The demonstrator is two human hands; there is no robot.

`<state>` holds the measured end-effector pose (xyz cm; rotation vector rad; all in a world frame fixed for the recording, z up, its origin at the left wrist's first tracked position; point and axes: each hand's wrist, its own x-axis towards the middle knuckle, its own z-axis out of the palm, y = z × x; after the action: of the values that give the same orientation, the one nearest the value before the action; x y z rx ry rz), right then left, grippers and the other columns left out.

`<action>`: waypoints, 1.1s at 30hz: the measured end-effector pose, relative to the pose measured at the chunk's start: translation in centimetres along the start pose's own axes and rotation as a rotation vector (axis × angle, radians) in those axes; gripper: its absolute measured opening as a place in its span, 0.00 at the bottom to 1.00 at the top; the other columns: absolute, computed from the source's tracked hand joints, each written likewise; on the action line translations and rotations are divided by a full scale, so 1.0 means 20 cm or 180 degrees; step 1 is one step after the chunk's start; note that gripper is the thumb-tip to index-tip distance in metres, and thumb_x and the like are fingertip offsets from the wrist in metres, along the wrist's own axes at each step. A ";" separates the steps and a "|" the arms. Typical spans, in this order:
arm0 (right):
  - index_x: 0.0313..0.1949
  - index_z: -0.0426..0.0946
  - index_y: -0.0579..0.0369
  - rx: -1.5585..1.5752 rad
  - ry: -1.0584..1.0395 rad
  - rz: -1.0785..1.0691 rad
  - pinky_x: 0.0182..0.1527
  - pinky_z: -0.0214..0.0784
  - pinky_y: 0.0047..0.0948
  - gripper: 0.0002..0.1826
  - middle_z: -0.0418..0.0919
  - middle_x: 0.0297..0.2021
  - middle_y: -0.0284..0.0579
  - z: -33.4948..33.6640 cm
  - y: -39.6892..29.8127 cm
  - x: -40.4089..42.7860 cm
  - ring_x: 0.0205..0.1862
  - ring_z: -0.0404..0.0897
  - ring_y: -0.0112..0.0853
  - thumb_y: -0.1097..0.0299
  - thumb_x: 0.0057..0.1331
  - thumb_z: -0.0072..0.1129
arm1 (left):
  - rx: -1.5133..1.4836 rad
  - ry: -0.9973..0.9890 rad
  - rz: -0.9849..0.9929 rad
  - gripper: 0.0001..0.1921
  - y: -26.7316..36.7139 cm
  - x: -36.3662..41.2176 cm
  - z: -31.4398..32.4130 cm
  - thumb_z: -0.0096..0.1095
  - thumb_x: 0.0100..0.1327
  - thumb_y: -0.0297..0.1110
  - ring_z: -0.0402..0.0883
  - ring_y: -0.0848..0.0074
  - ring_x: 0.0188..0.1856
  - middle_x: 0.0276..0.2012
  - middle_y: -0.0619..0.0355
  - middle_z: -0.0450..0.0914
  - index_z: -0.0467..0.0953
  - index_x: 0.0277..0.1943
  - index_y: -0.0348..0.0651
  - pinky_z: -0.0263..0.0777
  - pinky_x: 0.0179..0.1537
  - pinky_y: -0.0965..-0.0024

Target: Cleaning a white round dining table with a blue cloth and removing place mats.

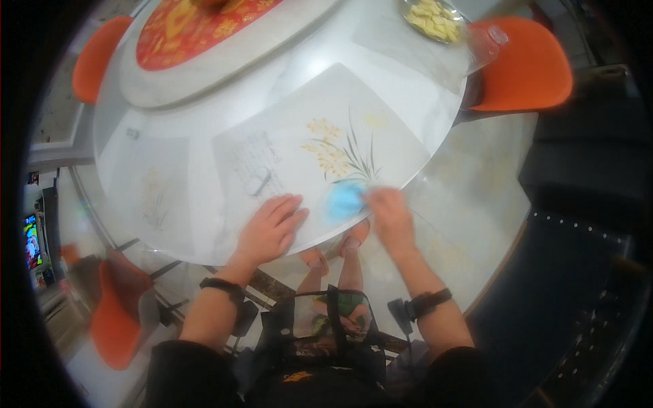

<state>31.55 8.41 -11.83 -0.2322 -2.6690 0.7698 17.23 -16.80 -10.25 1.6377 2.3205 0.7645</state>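
A translucent placemat (285, 137) printed with yellow flowers and grey writing lies on the white round table (275, 97). My left hand (273, 227) rests flat near the table's front edge, on the lower part of the placemat, its fingers slightly apart and holding nothing. A small whitish object with a dark edge (260, 182) lies just beyond its fingertips. At the front right edge, my right hand (390, 214) is blurred, its fingers at the right side of a light blue object (347, 200), likely a cloth. Blur hides the exact grip.
A raised oval centre (214, 84) with a red patterned cover (199, 30) stands at the back left. A metal plate of pale yellow cut pieces (434, 19) and a clear plastic bottle (487, 43) are back right. Orange chairs (525, 64) surround the table; a dark sofa (551, 270) is at right.
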 end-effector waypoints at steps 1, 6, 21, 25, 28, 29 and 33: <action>0.46 0.82 0.51 0.0000 -0.0006 0.0017 0.47 0.71 0.39 0.23 0.79 0.38 0.44 -0.04 0.05 0.05 0.42 0.76 0.43 0.81 0.48 0.58 | 0.0034 0.0003 -0.0002 0.25 0.00 0.01 0.00 0.58 0.52 0.25 0.69 0.58 0.62 0.61 0.51 0.71 0.76 0.56 0.44 0.64 0.64 0.57; 0.45 0.82 0.50 -0.0538 0.0524 0.0635 0.45 0.71 0.38 0.21 0.78 0.38 0.43 0.05 -0.03 0.01 0.41 0.76 0.42 0.82 0.51 0.55 | 0.0036 0.0024 -0.0013 0.25 0.02 0.02 0.00 0.56 0.50 0.24 0.70 0.55 0.61 0.61 0.50 0.72 0.77 0.55 0.42 0.65 0.63 0.55; 0.50 0.76 0.61 -0.0272 -0.0074 -0.0069 0.54 0.69 0.42 0.22 0.77 0.47 0.50 0.22 -0.12 0.07 0.52 0.74 0.48 0.82 0.53 0.49 | 0.0181 -0.0079 -0.0123 0.23 -0.01 -0.02 0.00 0.55 0.53 0.24 0.70 0.55 0.62 0.61 0.49 0.72 0.77 0.55 0.42 0.64 0.64 0.54; 0.46 0.78 0.59 0.0218 -0.0136 -0.0442 0.57 0.68 0.44 0.19 0.80 0.46 0.49 0.15 -0.03 0.13 0.51 0.77 0.44 0.81 0.53 0.52 | 0.0121 -0.0143 -0.0132 0.23 0.00 -0.02 -0.03 0.55 0.54 0.26 0.69 0.56 0.62 0.61 0.49 0.72 0.77 0.55 0.42 0.63 0.64 0.55; 0.49 0.77 0.62 -0.0629 0.0312 -0.0059 0.55 0.67 0.43 0.20 0.78 0.49 0.52 -0.03 0.23 0.41 0.51 0.73 0.48 0.82 0.54 0.51 | 0.0063 -0.0135 -0.0130 0.23 0.02 0.03 -0.02 0.56 0.53 0.26 0.69 0.56 0.62 0.61 0.49 0.72 0.77 0.55 0.43 0.63 0.64 0.55; 0.49 0.77 0.62 -0.0629 0.0307 -0.0068 0.55 0.67 0.43 0.20 0.78 0.49 0.52 -0.04 0.22 0.45 0.51 0.73 0.48 0.82 0.54 0.51 | 0.0052 -0.0115 -0.0118 0.23 0.02 0.03 -0.01 0.56 0.53 0.26 0.69 0.56 0.62 0.61 0.50 0.72 0.77 0.55 0.43 0.64 0.64 0.56; 0.49 0.78 0.60 -0.0563 0.0221 0.0203 0.54 0.68 0.42 0.23 0.78 0.48 0.50 0.10 0.08 0.34 0.49 0.74 0.47 0.83 0.52 0.51 | 0.0044 -0.0122 -0.0148 0.23 0.01 0.03 -0.02 0.56 0.53 0.27 0.69 0.56 0.62 0.61 0.50 0.72 0.77 0.55 0.44 0.64 0.64 0.56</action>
<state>24.64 10.45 -12.21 -0.3836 -2.6756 0.5335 17.00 -16.30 -9.72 1.5839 2.3338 0.7027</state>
